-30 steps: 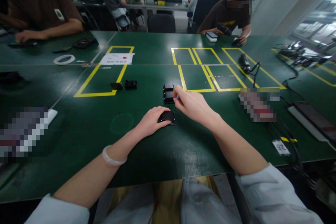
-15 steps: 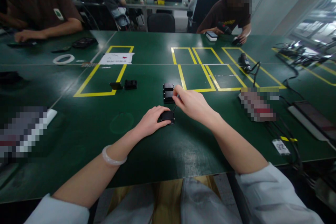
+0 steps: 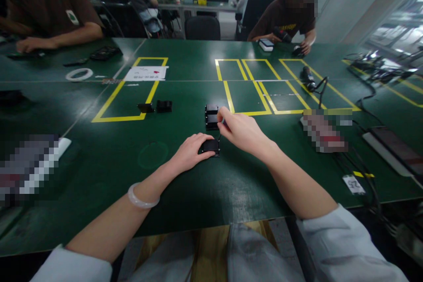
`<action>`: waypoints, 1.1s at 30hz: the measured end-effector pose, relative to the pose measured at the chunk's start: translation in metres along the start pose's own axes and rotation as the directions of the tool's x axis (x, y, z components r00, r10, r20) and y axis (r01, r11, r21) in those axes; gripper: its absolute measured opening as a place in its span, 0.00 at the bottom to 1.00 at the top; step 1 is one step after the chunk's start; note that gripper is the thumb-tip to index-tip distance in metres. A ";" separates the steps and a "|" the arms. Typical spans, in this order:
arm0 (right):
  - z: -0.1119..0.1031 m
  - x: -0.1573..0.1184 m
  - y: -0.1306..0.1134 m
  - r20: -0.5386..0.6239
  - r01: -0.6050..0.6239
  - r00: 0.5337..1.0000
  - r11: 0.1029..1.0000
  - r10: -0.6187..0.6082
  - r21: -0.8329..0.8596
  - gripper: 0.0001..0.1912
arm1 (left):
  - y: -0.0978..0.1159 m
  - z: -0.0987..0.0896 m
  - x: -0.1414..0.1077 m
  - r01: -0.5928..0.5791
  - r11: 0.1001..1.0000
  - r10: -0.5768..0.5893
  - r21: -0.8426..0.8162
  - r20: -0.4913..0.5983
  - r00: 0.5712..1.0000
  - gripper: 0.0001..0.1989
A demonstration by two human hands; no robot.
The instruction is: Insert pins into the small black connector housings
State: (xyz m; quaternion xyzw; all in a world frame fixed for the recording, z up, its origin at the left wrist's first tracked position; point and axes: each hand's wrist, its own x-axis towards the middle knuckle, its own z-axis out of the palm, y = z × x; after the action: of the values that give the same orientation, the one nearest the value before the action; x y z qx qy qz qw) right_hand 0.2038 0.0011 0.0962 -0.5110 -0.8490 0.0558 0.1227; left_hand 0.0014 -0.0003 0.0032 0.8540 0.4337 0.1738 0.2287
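On the green table lies a small black block with bright screw-like points at its corners. My left hand grips it from the left, thumb along the near side and fingers over the far side. Pinched in my right hand is a thin dark rod-like tool, its lower end at the block's right far corner; its upper part is hidden by the fingers. Just beyond stand two similar black blocks, one behind the other, partly covered by my right fingers.
Two more black pieces lie to the left, near a yellow tape outline. A white paper and a tape roll are farther back. Cables and a device lie right. People sit across the table.
Both hands, the block and the thin tool stay in nearly the same place. The view has shifted very slightly.
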 end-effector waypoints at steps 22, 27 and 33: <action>0.002 0.002 0.004 0.002 -0.012 1.000 0.999 0.012 0.040 0.13 | -0.002 0.001 -0.001 -0.005 1.000 0.005 0.000 0.001 1.000 0.18; 0.001 0.001 0.004 -0.001 -0.011 1.000 0.999 0.011 0.038 0.13 | 0.000 0.000 0.000 0.000 1.000 0.000 0.003 0.006 1.000 0.18; 0.003 0.002 0.005 -0.012 -0.016 1.000 1.000 0.016 0.020 0.12 | 0.001 0.000 0.000 0.008 1.000 -0.008 0.004 0.010 1.000 0.18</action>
State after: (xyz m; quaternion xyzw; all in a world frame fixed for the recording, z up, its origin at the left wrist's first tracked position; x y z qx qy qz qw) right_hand 0.2065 0.0052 0.0926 -0.5167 -0.8436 0.0622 0.1326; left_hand 0.0016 -0.0007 0.0040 0.8535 0.4364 0.1680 0.2300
